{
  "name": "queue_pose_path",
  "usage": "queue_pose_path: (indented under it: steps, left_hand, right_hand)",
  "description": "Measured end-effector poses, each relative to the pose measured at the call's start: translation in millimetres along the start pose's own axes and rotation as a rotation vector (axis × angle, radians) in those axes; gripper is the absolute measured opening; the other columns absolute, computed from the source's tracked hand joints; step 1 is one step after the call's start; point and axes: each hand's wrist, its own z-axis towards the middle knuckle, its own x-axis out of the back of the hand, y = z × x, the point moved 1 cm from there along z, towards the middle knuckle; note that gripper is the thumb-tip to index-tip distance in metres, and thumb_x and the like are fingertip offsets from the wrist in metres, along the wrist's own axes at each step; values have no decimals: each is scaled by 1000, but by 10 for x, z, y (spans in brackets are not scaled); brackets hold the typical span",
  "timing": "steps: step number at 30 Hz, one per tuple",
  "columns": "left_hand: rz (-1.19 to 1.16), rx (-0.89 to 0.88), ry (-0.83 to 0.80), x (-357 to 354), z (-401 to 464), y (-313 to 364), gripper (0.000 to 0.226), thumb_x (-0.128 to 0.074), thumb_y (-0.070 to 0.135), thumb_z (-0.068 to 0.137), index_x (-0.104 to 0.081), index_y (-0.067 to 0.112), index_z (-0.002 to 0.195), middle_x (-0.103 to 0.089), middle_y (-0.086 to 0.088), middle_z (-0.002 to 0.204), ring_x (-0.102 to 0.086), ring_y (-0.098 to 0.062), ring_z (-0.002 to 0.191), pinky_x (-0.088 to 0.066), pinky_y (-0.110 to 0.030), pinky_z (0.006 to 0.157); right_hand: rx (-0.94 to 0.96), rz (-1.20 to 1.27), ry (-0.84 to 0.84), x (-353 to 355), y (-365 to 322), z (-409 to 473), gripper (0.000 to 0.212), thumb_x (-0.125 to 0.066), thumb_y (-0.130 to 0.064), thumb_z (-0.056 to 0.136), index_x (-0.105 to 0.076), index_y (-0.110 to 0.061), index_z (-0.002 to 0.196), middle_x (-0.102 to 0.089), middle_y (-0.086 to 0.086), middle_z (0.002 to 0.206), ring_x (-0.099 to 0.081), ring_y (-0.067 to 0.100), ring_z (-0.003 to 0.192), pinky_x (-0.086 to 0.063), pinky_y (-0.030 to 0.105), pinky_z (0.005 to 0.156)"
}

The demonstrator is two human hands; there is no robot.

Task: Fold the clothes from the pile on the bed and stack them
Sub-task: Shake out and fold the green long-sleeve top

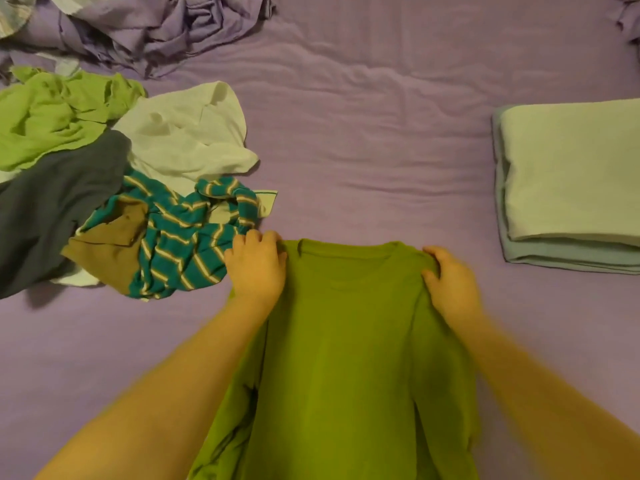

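olive-green cotton t-shirt (pixel 346 341) lies flat on the lavender bed sheet (pixel 363 150) at the bed's near edge, about midway along it, neckline pointing toward the far side and hem running out of view below. i read that placement as deliberate: spread at the edge closest to me, the shirt is within easy reach and has bare sheet around it to fold on.

my left hand (pixel 254 268) sits on the shirt's left shoulder with fingers curled over the fabric edge, and my right hand (pixel 450 284) grips the right shoulder, thumb and fingers bunching a little cloth. holding both shoulders lets me pull the body taut and square before folding. the right side already looks turned inward, with a long crease down that side, so i judge the fold is in its early stage. the arms are blurred, so i cannot tell finer finger detail.

just beside my left hand, toward the left edge of the bed, is the unfolded pile: a teal striped knit garment (pixel 183 237) with a brown patch, a crumpled white cloth (pixel 187 140), a dark grey garment (pixel 52 209) and a lime-green top (pixel 52 116). it is close enough to draw the next piece from.

well apart, at the right edge, a stack of folded pale cloths (pixel 571 185) rests, a cream piece over a light blue one; i judge that is where this shirt should go.

at the far left corner lies rumpled purple bedding (pixel 156 29).
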Motion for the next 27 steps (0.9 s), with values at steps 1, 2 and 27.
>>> queue_pose_path:
  steps: [1, 2, 27]
  left_hand:
    - [-15, -12, 27, -37, -8, 36, 33, -57, 30, 91, -57, 15, 121, -53, -12, 122, -43, -34, 114, -36, -44, 83]
    - [-52, -53, 57, -63, -31, 97, 35, -60, 25, 89, -57, 14, 122, -52, -14, 125, -42, -36, 117, -35, -45, 85]
    - [-236, -402, -133, -400, 329, 2151, 22, -56, 36, 91, -68, 32, 109, -61, -4, 112, -43, -30, 114, -32, -36, 92]
  right_hand:
    - [-6, -31, 20, -27, 31, -16, 45, -59, -9, 89, -50, -8, 133, -56, 15, 130, -50, 34, 119, -39, 41, 99]
    - [-18, -46, 46, -39, 56, -51, 51, -62, -12, 88, -46, -8, 136, -53, 14, 134, -47, 34, 122, -37, 43, 102]
    - [-208, 218, 180, 428, 1195, -443, 22, -55, -16, 95, -64, -8, 113, -67, 11, 111, -61, 26, 92, -42, 26, 76]
